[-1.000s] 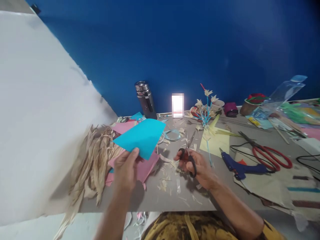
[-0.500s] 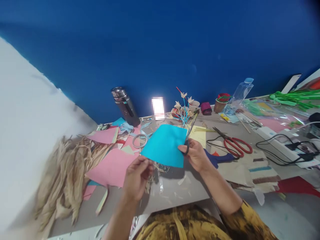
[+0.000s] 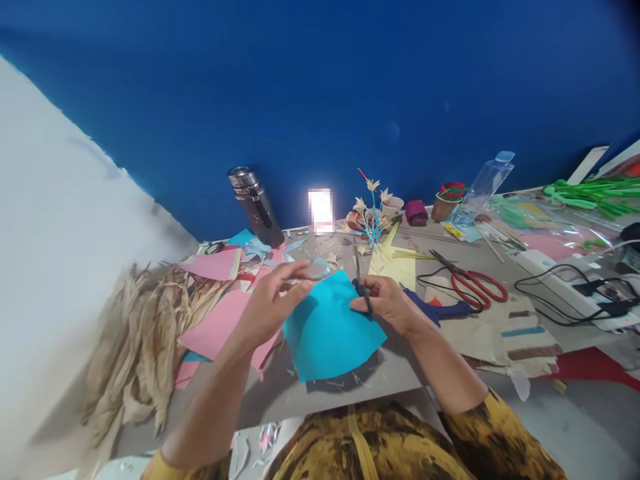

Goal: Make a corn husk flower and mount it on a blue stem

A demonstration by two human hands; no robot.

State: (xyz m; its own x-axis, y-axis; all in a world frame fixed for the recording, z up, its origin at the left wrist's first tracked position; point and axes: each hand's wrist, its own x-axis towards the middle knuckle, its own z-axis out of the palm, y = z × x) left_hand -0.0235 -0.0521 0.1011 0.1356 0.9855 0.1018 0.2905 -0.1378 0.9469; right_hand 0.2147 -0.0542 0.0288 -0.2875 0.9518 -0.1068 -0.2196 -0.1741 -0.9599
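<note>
A sheet of bright blue paper [image 3: 335, 333] hangs tilted over the near part of the table. My right hand [image 3: 387, 300] is closed on a pair of dark-handled scissors [image 3: 361, 293], with the paper's right edge pinched under the thumb. The scissor blades point away from me, up past the sheet. At the paper's upper left edge, my left hand [image 3: 275, 300] has its thumb and fingers apart. Just beyond its fingertips lies a roll of clear tape [image 3: 320, 269]. Pink paper [image 3: 220, 327] lies beneath my left forearm.
Dried husks [image 3: 135, 347] are heaped at the left. A dark flask [image 3: 256, 210] and a flower arrangement [image 3: 373, 213] stand near the blue wall. To the right lie red-handled scissors [image 3: 477, 287], a blue glue gun [image 3: 440, 310] and a white power strip [image 3: 555, 277] with cables.
The blue paper has turned and come lower, nearer me. My left hand has let go of its lower left corner and moved up to its upper left edge. My right hand keeps the scissors.
</note>
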